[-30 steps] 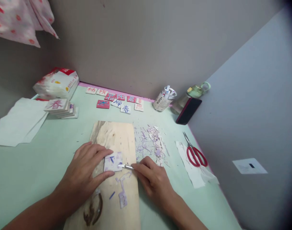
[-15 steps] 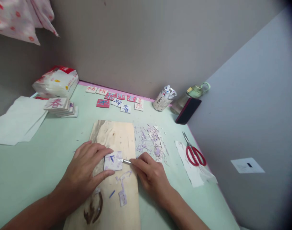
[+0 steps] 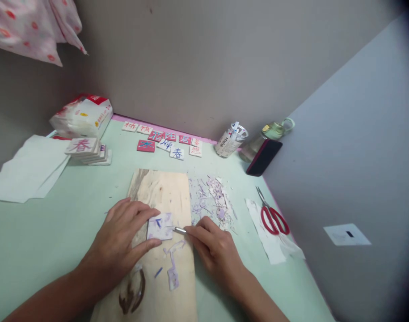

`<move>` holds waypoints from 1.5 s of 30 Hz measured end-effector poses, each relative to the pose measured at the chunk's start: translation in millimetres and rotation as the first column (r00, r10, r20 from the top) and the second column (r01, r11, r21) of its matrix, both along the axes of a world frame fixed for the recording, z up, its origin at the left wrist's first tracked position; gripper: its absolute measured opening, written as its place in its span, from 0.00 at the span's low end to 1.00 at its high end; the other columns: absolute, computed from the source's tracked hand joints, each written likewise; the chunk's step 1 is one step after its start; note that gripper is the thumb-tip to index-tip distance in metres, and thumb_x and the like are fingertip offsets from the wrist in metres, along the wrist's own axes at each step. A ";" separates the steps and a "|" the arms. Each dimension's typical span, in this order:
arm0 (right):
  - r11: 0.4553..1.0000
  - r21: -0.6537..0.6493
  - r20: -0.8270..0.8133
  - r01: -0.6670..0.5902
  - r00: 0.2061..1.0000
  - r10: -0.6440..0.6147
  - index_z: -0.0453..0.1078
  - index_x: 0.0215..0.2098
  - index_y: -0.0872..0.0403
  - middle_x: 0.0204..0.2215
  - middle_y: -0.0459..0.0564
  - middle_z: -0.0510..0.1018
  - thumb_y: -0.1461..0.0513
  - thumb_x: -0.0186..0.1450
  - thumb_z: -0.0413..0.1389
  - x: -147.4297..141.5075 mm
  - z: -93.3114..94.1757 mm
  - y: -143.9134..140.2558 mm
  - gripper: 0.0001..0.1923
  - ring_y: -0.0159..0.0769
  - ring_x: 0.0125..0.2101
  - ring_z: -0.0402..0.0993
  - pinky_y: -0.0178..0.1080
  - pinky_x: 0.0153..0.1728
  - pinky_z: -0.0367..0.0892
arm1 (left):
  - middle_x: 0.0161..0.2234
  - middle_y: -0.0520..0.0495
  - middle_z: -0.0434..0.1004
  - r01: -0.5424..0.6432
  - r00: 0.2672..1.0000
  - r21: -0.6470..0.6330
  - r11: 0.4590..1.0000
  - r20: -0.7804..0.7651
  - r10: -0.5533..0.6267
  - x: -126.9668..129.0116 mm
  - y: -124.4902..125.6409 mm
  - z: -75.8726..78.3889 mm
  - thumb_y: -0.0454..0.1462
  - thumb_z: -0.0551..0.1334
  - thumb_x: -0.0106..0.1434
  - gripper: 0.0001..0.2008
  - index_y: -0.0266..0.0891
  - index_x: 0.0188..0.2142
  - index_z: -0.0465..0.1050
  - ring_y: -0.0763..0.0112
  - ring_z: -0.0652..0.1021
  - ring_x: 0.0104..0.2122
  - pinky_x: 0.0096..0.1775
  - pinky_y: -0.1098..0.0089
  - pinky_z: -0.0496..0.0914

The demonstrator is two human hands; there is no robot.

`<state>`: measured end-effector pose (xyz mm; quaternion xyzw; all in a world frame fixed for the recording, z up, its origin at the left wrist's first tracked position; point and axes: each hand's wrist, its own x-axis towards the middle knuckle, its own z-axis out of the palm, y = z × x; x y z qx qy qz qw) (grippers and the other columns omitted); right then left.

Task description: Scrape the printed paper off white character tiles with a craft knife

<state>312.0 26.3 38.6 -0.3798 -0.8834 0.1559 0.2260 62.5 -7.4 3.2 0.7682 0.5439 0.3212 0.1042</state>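
A: Where is the left hand (image 3: 122,239)?

B: It lies flat on the wooden board (image 3: 164,192), fingers spread. Forefinger and thumb bracket the small white tile (image 3: 160,226), pinning it to the board rather than gripping it.

A: And the right hand (image 3: 213,245)?

B: Its fingers are pinched together on a craft knife (image 3: 180,230). The metal tip touches the tile's right edge.

A: What does the tile look like?

B: Squarish, with pale purple film and blue marks on top. It sits near the middle of the board, between the 2 hands.

A: Anything else on the board?

B: Purple and blue cut strips (image 3: 172,264) lie just below the tile, and a dark knot marks the near end of the wood.

A: And beside it?

B: A heap of purple-white shavings (image 3: 211,199) on the green desk (image 3: 50,232), just right of the board. Farther right, red-handled scissors (image 3: 273,214) rest on a white paper scrap (image 3: 267,243).

A: The back of the desk?

B: A row of tiles bearing red or blue characters (image 3: 167,142) near the wall, a stack of tiles (image 3: 86,150) to the left, and a tissue pack (image 3: 82,115) behind that stack. White paper sheets (image 3: 26,167) lie at the far left. On the right stand a cup with paper bits (image 3: 230,139), a dark phone (image 3: 264,155) leaning on a bottle (image 3: 274,129).
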 end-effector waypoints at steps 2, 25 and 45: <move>0.999 0.029 0.024 0.025 0.999 -0.025 0.75 0.46 0.53 0.30 0.49 0.71 0.65 0.73 0.47 -1.7 0.3 -1.0 0.14 0.30 0.25 0.67 0.32 0.20 0.58 | 0.46 0.47 0.72 -0.005 1.000 0.010 1.000 0.007 0.004 0.2 0.0 -0.1 0.49 0.63 0.66 0.20 0.47 0.53 0.67 0.56 0.71 0.49 0.59 0.46 0.57; 0.990 0.106 0.048 0.094 0.994 -0.099 0.74 0.42 0.53 0.29 0.49 0.72 0.66 0.72 0.46 -7.7 0.1 -5.0 0.14 0.29 0.23 0.65 0.32 0.19 0.52 | 0.46 0.47 0.72 -0.002 1.000 0.002 1.000 -0.007 0.002 1.1 -1.3 1.3 0.49 0.63 0.66 0.20 0.46 0.54 0.66 0.56 0.72 0.49 0.59 0.46 0.56; 0.992 0.060 0.036 0.115 0.993 -0.117 0.75 0.41 0.54 0.28 0.49 0.71 0.66 0.72 0.47 -10.8 0.2 -2.5 0.14 0.30 0.23 0.67 0.33 0.19 0.53 | 0.47 0.46 0.71 0.002 1.000 -0.011 1.000 -0.010 -0.003 2.2 0.4 2.3 0.48 0.63 0.66 0.20 0.46 0.54 0.66 0.56 0.71 0.49 0.60 0.46 0.55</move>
